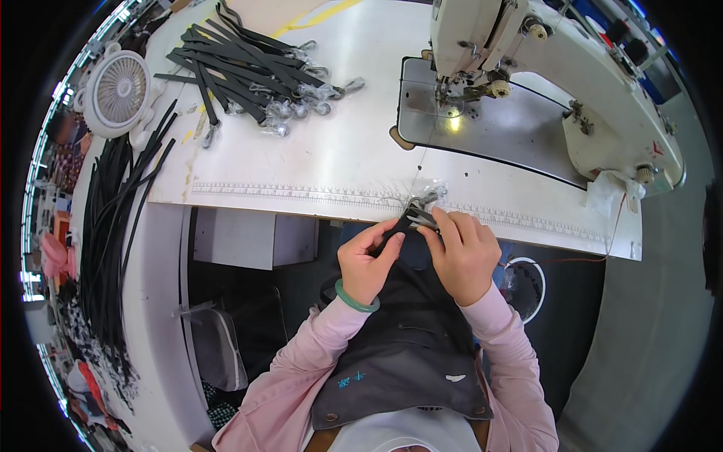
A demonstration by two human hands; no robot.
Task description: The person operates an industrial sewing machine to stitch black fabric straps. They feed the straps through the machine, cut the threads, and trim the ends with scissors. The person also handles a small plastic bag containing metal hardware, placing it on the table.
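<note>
My left hand (367,261) pinches a black strap (393,231) at the table's front edge. On the strap's far end is metal hardware wrapped in clear plastic (431,193). My right hand (463,252) is closed beside it, its fingers round a small silver tool that looks like thread snips (422,218). The blades lie close against the strap; my fingers cover the rest of the tool. A thin thread runs from the sewing machine (482,53) down toward the strap.
A pile of black straps with plastic-wrapped hardware (248,68) lies at the back left. Long loose black straps (109,233) hang along the left, near a small white fan (120,92). A ruler strip (301,195) follows the table's front edge. Below right stands a white-rimmed bin (541,282).
</note>
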